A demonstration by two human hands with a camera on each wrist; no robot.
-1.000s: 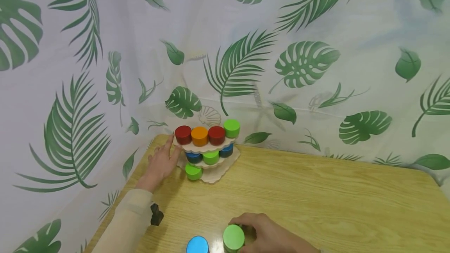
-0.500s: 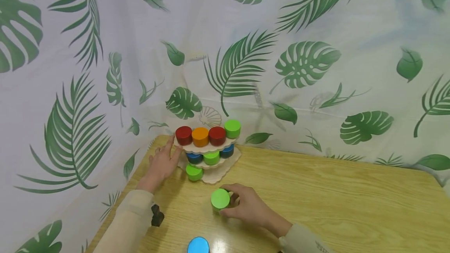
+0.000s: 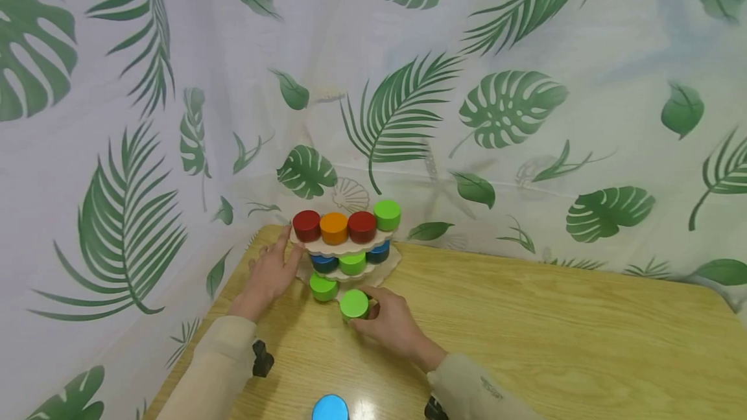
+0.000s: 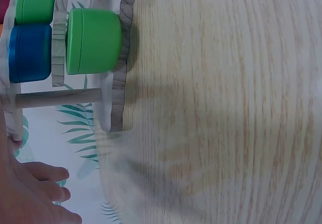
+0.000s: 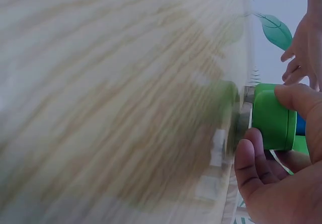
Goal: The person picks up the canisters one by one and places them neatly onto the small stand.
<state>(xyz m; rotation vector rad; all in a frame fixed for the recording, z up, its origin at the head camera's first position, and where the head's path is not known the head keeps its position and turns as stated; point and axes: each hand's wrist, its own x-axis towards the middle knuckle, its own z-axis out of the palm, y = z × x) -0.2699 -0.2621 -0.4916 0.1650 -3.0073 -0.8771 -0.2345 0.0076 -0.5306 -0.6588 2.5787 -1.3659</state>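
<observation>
A three-tiered wooden stand (image 3: 382,272) with scalloped shelves stands at the table's back left corner. Red, orange and green round lidded containers sit on its top shelf, blue and green ones on the middle. One green container (image 3: 323,286) is at the left of the bottom shelf. My right hand (image 3: 393,324) grips another green round container (image 5: 273,117) between thumb and fingers, at the front of the bottom shelf; whether it touches the shelf I cannot tell. My left hand (image 3: 271,274) rests its extended fingers against the stand's left side.
A blue round container (image 3: 330,408) stands on the wooden table (image 3: 525,336) near the bottom of the head view. Leaf-printed cloth (image 3: 420,37) hangs behind the table and along its left side.
My right hand has carried the green container from the near part of the table, forward and slightly left, to the stand. The left hand has stayed at the stand's side.
</observation>
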